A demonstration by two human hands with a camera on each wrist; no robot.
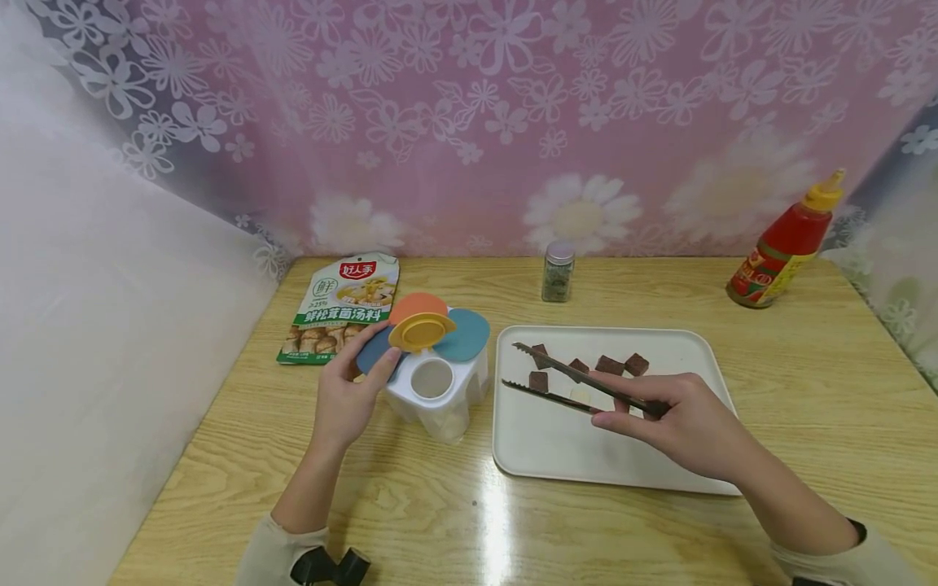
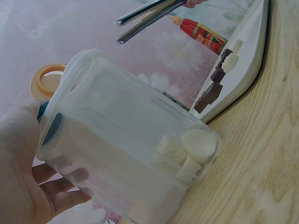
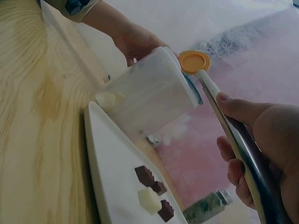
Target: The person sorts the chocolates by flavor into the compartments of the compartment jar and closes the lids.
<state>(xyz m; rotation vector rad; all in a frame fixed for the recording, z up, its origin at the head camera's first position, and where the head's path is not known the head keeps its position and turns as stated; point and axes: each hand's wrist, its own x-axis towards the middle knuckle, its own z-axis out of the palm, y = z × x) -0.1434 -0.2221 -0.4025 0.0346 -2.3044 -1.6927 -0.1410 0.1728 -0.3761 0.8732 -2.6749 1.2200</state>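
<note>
Pink floral cloth (image 1: 440, 163) hangs behind a wood-grain table (image 1: 410, 513). The person's left hand (image 1: 348, 411) grips a clear-walled container (image 1: 447, 415), its yellow cap (image 1: 422, 334) flipped up from a round opening; pale chunks (image 2: 200, 144) lie at its bottom. The right hand (image 1: 692, 423) holds metal tongs (image 1: 586, 377), tips parted, above a white tray (image 1: 542, 452) just beside the container. Dark cubes (image 1: 610, 365) and pale pieces (image 2: 229, 63) sit on the tray. Farther back stand a soup packet (image 1: 340, 313), a spice jar (image 1: 558, 281) and a red sauce bottle (image 1: 784, 248).
</note>
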